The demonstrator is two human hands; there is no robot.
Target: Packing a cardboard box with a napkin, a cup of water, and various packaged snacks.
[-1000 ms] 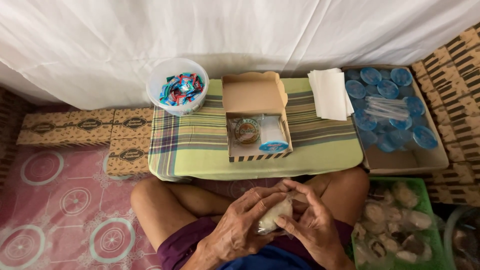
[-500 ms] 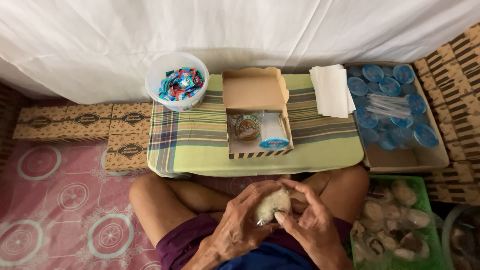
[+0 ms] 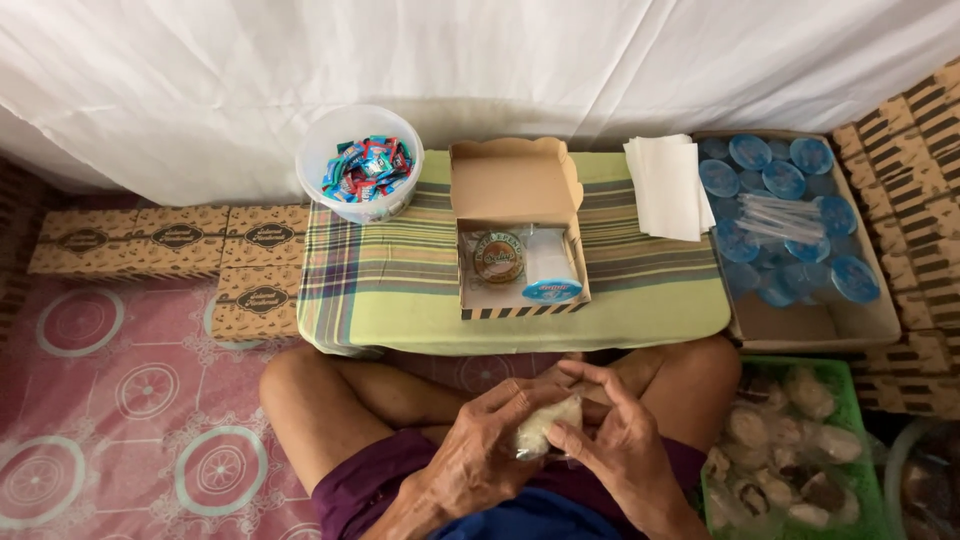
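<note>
Between your knees, your left hand (image 3: 480, 455) and right hand (image 3: 625, 455) both pinch a small clear-wrapped pale snack (image 3: 545, 428). Just beyond your fingers sits the open cardboard box (image 3: 517, 240). Squeeze too hard and that wrapper could split, I'd say.

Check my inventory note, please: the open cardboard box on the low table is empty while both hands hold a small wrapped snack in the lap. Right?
Not quite. The head view shows the open cardboard box holds a round packaged item and a sealed cup. The left hand and right hand do hold the wrapped snack.
</note>
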